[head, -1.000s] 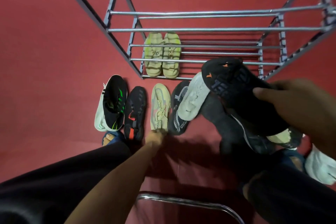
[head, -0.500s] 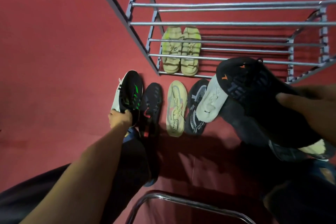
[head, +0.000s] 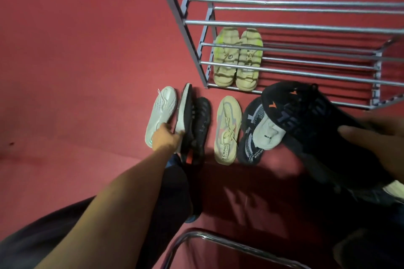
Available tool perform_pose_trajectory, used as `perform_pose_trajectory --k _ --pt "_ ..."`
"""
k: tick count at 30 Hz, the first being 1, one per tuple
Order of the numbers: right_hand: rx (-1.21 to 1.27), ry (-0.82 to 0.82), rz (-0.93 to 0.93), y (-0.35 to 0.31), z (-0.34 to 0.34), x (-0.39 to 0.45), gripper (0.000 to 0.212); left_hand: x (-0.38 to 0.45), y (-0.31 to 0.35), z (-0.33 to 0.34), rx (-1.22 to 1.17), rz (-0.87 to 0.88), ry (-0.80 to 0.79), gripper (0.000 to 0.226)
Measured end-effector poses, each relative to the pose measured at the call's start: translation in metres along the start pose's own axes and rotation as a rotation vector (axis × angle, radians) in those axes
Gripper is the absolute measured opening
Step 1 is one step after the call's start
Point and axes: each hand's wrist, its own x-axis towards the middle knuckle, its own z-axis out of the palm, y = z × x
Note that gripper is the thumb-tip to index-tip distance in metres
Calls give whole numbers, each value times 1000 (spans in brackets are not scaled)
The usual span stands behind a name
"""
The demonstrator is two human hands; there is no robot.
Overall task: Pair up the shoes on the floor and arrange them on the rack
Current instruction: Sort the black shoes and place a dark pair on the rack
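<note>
Left hand (head: 166,137) reaches out low at the left end of the shoe row, fingers closed round the heel of the green-black shoe (head: 184,116), which is tipped onto its side with its pale sole facing 9 o'clock. Touching the hand at 11 o'clock lies a white shoe (head: 160,113), upright, toe toward 12. Pressed against the tipped shoe at 3 o'clock is a black shoe with an orange heel mark (head: 200,124). Further toward 3 o'clock, apart from it, a beige shoe (head: 228,129) lies lace-up on the red floor (head: 76,72), and just beside that a navy shoe (head: 251,135) with a grey sock-like liner (head: 267,135) lying over its right edge. Right hand (head: 376,137) at the 3 o'clock side of the view is clamped on a black slide (head: 306,120), thumb over its upper, held off the floor with the toe pointing toward 10 o'clock and overlapping the liner and navy shoe. How the remaining right fingers sit is hidden under the slide. The rack (head: 295,26) stands at 12 to 1 o'clock from the hands; on its bottom tier, left end, a pair of yellow-green sandals (head: 238,61) sits side by side, toes away. A chrome tube (head: 218,240) curves across the near bottom edge.
</note>
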Motion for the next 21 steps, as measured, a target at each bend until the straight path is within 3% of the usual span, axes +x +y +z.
perform_pose_trajectory --k 1,3,6,10,13,18,21 --pt "-181 -32 20 -24 -6 11 58 -4 0 6 35 24 -33 54" --pt "-172 -4 7 -16 4 -15 62 -13 1 17 133 81 -20 62" --pt "-24 7 49 -67 -1 -33 63 -32 11 28 257 134 116 57" --pt "176 35 95 -114 -28 -63 71 -54 30 35 317 142 58 60" --pt "271 74 117 -132 -44 -81 78 -73 54 46 308 362 87 48" --pt "328 130 152 -177 -55 -124 52 -149 119 89 3 757 4 24" --pt "306 193 182 -186 -70 -142 41 -218 162 121 -214 784 -219 17"
